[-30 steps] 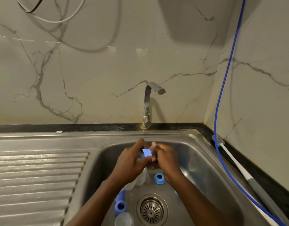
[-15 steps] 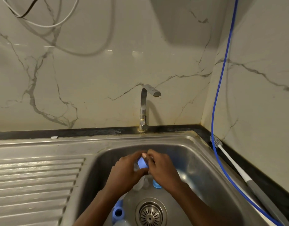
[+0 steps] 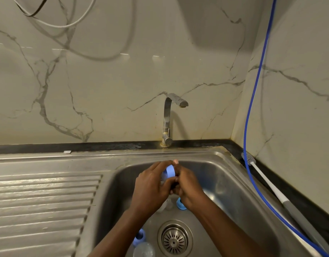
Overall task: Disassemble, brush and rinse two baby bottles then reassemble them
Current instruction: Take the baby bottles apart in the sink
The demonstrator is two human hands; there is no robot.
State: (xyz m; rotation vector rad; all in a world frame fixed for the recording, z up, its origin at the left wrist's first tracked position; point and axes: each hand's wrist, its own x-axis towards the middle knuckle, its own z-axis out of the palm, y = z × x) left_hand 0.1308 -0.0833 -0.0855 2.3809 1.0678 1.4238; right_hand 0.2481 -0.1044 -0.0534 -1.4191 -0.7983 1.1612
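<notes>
Head view, nearest first: at the bottom edge of the sink [image 3: 232,182] lies a clear part [image 3: 144,250], touching a blue ring [image 3: 139,236] just beyond it, both left of the drain [image 3: 174,240]. A second blue piece [image 3: 180,204] sits on the basin floor beside the right wrist.

Above these, both hands meet over the basin. The left hand [image 3: 150,190] has its fingers curled round a bottle [image 3: 165,204], whose clear body shows only below the palm. Its long axis runs roughly upright, leaning away, with the blue collar [image 3: 169,171] at the far, upper end. The right hand [image 3: 189,188] comes at that collar from the right, its fingers clenched on the rim, thumb tip up beside it. The next move is probably a twist about that axis; which way the collar is being turned cannot be told.

Further off stands the tap [image 3: 167,117], dry. A brush [image 3: 252,164] lies on the desk [image 3: 122,145] at the right, well apart from both hands, nearer the right one, beside a blue hose [image 3: 252,108].
</notes>
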